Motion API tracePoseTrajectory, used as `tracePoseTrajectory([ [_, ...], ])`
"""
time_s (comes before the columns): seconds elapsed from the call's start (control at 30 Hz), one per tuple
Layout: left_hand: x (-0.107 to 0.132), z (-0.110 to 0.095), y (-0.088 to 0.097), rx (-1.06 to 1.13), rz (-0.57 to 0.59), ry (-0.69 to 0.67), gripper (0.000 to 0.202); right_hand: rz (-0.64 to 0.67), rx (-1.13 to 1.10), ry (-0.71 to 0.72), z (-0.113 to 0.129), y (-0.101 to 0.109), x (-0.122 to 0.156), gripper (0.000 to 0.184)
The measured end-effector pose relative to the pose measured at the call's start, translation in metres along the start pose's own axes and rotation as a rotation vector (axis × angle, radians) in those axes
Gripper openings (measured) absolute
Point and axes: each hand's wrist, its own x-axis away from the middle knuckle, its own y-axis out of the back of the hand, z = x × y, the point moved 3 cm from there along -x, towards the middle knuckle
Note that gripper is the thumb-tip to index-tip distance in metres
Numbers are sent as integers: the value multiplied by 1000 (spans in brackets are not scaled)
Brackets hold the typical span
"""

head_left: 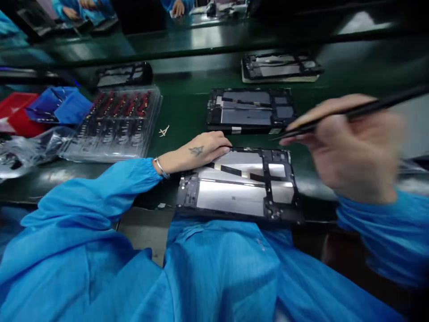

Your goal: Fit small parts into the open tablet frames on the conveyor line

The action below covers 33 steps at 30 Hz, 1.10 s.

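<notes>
At the near edge of the dark green, glossy bench [182, 100] lies a flat rectangular black-framed device with silver panels [231, 197], its long side running left to right. My left hand [208, 146] rests at its far left edge, fingers together and touching the frame; whether they grip it, I cannot tell. My right hand [355, 147], blurred, is pinched round a slim black pointed tool [378, 106], whose thin tip is near the gap between this device and a similar black-and-silver device [248, 109] just beyond it. Farther off to the right, another black-framed device [281, 68] sits on a pale slab, and one more dark-framed unit [122, 76] lies far left. Left of my hand are a few small pale sticks [164, 131], then a clear plastic tray [153, 118] with red and dark parts, a blue plastic bin [72, 108] and a red plastic bin [20, 112]. Across the bench, a co-worker's hand [178, 8] shows.
</notes>
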Motion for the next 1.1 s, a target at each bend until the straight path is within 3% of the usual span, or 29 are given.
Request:
tracePoseTrajectory([
  [0.1, 9, -9, -1, 69, -29, -32, 34, 134, 54, -71, -20, -30, -14, 13],
  [0.17, 15, -11, 2, 106, -17, -59, 34, 182, 125, -134, -33, -36, -15, 14],
  [0.27, 20, -8, 4, 104, -1, -56, 37, 232, 249, -178, -38, -34, -10, 16],
  [0.6, 24, -10, 0, 52, -64, -20, 38, 342, 483, -130, -20, -32, -9, 14],
  [0.87, 24, -10, 1, 39, -87, -39, 35, 379, 506, -109, -18, -34, -9, 12],
  [1.1, 24, -10, 2, 32, -99, -48, 34, 365, 469, -191, -18, -32, -10, 12],
])
